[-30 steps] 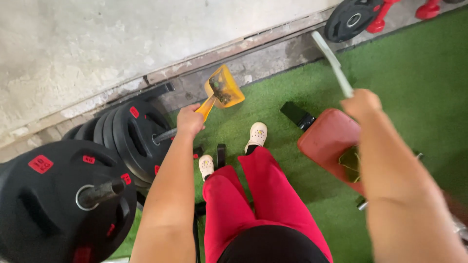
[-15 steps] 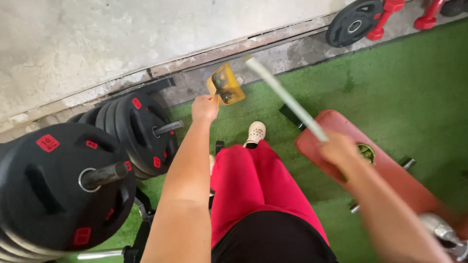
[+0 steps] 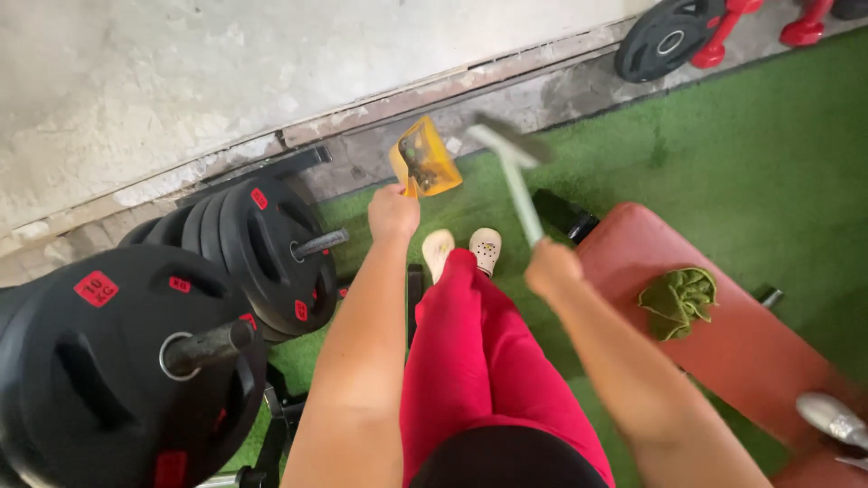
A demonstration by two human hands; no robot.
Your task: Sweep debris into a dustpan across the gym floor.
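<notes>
While left hand grips dustpan, right hand, fingers clenched, has swung brush beside it.

Green turf floor, grey concrete wall, red bench

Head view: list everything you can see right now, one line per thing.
dustpan: one, yellow, debris inside, held up by the left hand
brush: one, pale handle, blurred head, held in the right hand
weight plates: several, black with red labels, on rack pegs at left
lone plate: one, black, top right by the wall
bench: one, red padded, at right
cloth: one, green, crumpled on the bench
turf: green, covers the floor
shoes: two, cream
trousers: red
left hand: grip shut on dustpan handle
right hand: grip shut on brush handle
</notes>
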